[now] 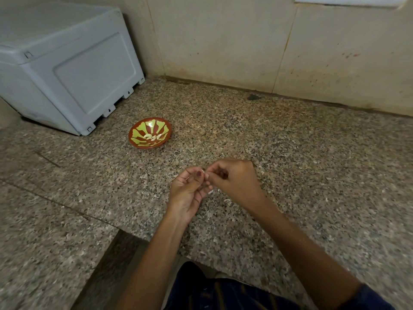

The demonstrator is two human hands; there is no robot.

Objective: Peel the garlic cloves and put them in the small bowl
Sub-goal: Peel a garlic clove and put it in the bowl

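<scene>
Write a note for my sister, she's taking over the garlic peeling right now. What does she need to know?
Left hand: fingers curled, pinching a garlic clove at the fingertips.
Right hand: fingers curled, picking at the same clove, so peeling looks under way. The clove is mostly hidden.
Small bowl: red with a yellow pattern, on the counter ahead and to the left of the hands.
Done: a few peeled cloves lie in the bowl.
On the counter by the hands: small white bits, probably skin.
Left: finish this clove and drop it in the bowl. No other unpeeled cloves are clearly visible.
</scene>
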